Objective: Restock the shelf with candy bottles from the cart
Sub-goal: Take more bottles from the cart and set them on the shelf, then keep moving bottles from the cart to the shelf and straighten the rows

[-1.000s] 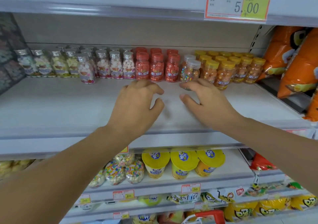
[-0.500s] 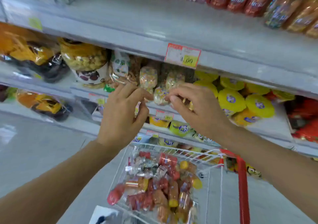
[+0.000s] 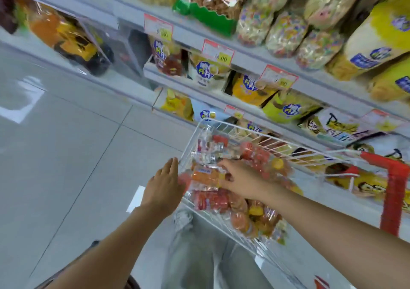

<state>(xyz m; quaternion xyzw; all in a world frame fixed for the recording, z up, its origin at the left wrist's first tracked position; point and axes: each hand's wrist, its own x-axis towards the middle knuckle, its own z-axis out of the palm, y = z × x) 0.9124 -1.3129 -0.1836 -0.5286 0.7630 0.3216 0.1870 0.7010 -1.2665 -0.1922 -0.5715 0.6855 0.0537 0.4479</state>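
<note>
A white wire cart (image 3: 280, 138) with a red handle (image 3: 393, 179) stands beside the shelving, piled with several candy bottles (image 3: 255, 155) with red, yellow and silver caps. My right hand (image 3: 240, 179) is inside the cart, its fingertips down on an orange bottle (image 3: 205, 176). Blur hides whether the fingers grip it. My left hand (image 3: 164, 186) hovers with straight fingers just outside the cart's left rim and holds nothing. The shelf with the standing candy bottles is out of view.
Lower shelves (image 3: 244, 53) with snack bags, candy sacks and price tags (image 3: 218, 51) run along the right, close behind the cart. Grey tiled floor (image 3: 66, 144) lies to the left. My legs in grey trousers (image 3: 195, 255) stand right under the cart's near edge.
My view has dropped from the upper shelf to the cart. Both hands came down from the shelf; the right one has gone into the cart among the bottles, the left one beside its rim.
</note>
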